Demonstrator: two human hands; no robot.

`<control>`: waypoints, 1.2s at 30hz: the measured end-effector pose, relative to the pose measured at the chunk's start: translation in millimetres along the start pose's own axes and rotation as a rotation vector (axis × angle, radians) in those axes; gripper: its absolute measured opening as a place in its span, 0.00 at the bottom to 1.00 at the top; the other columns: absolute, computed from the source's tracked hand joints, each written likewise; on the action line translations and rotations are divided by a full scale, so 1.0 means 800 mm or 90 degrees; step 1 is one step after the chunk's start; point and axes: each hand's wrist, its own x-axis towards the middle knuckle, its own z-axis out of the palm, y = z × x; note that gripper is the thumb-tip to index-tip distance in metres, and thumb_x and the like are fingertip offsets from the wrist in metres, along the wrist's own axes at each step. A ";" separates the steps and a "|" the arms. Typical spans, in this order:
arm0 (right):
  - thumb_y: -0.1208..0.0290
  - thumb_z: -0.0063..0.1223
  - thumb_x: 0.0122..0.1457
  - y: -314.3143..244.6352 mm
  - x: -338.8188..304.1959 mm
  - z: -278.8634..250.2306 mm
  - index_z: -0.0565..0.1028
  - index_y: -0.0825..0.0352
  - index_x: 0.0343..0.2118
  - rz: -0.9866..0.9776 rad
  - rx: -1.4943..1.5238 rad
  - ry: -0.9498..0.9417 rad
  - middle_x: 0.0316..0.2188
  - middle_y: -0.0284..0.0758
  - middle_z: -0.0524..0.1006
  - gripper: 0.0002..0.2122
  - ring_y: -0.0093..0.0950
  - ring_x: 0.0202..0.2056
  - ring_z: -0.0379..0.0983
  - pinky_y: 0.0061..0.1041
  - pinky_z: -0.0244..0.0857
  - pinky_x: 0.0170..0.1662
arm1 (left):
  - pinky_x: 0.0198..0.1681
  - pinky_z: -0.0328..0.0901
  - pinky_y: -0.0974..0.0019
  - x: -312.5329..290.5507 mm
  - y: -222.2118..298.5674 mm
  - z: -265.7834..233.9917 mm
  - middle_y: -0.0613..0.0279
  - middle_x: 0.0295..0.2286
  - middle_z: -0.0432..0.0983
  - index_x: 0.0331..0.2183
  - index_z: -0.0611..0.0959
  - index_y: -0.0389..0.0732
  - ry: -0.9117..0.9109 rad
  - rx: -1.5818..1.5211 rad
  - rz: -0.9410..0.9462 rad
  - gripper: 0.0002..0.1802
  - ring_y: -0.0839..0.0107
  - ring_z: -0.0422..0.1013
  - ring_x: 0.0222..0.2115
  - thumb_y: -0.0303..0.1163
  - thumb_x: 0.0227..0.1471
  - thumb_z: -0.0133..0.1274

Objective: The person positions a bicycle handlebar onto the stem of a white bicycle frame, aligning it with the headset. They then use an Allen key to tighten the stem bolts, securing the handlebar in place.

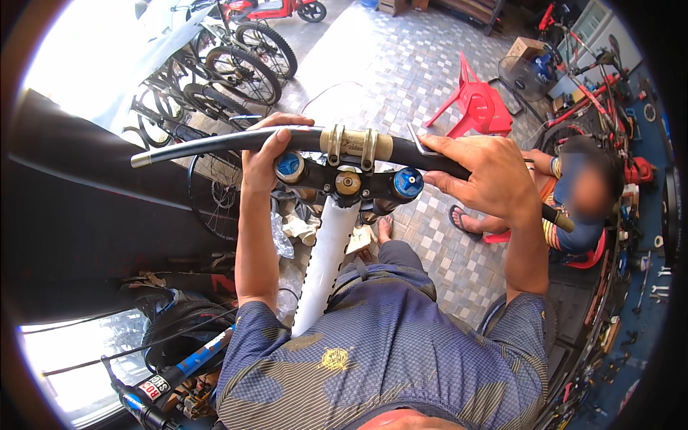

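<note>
A black bicycle handlebar [208, 145] runs across the middle of the view, clamped in a gold stem [351, 145]. Below it sit the fork crown with two blue caps [289, 165] [408, 182] and a white frame tube [326, 261]. My left hand [266, 153] grips the bar left of the stem. My right hand [481, 174] wraps the bar right of the stem and also holds a silver L-shaped hex key [419, 143], its short end pointing up beside the stem.
Several bicycles [236, 72] stand in a row at the upper left. A red plastic chair [476, 107] and a floor fan [521, 77] are on the tiled floor. Another person [577, 208] sits at the right. Tools hang on a blue wall [648, 287].
</note>
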 end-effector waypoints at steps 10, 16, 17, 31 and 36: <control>0.52 0.60 0.55 0.000 0.000 -0.005 0.79 0.58 0.50 0.008 0.007 -0.012 0.32 0.39 0.82 0.22 0.38 0.32 0.80 0.36 0.70 0.35 | 0.46 0.70 0.67 0.002 0.001 0.005 0.50 0.38 0.81 0.40 0.83 0.26 -0.001 -0.007 0.013 0.24 0.67 0.77 0.38 0.42 0.55 0.57; 0.51 0.60 0.55 0.002 0.000 -0.005 0.79 0.58 0.50 0.007 0.007 -0.008 0.30 0.39 0.82 0.22 0.38 0.31 0.79 0.37 0.70 0.35 | 0.45 0.70 0.67 0.002 0.000 0.004 0.51 0.36 0.81 0.39 0.83 0.26 0.006 0.004 0.018 0.25 0.67 0.77 0.37 0.43 0.55 0.58; 0.51 0.60 0.55 0.002 0.000 -0.006 0.79 0.58 0.50 0.010 0.009 -0.012 0.30 0.40 0.82 0.23 0.38 0.31 0.79 0.37 0.70 0.35 | 0.45 0.70 0.67 0.001 0.002 0.006 0.50 0.36 0.81 0.39 0.83 0.26 0.010 0.027 0.021 0.27 0.67 0.77 0.37 0.46 0.56 0.56; 0.47 0.57 0.57 0.010 0.006 -0.002 0.79 0.58 0.50 0.012 0.038 -0.056 0.35 0.39 0.83 0.24 0.38 0.34 0.80 0.35 0.70 0.37 | 0.46 0.71 0.64 -0.008 -0.005 0.001 0.48 0.39 0.81 0.42 0.81 0.27 0.027 -0.007 -0.031 0.49 0.65 0.78 0.39 0.70 0.60 0.33; 0.47 0.57 0.57 0.007 0.007 -0.006 0.79 0.59 0.50 0.015 0.030 -0.060 0.36 0.39 0.83 0.24 0.38 0.34 0.80 0.35 0.70 0.37 | 0.43 0.71 0.67 -0.007 -0.006 0.005 0.48 0.39 0.81 0.42 0.81 0.28 0.052 -0.016 -0.040 0.47 0.67 0.78 0.37 0.68 0.62 0.32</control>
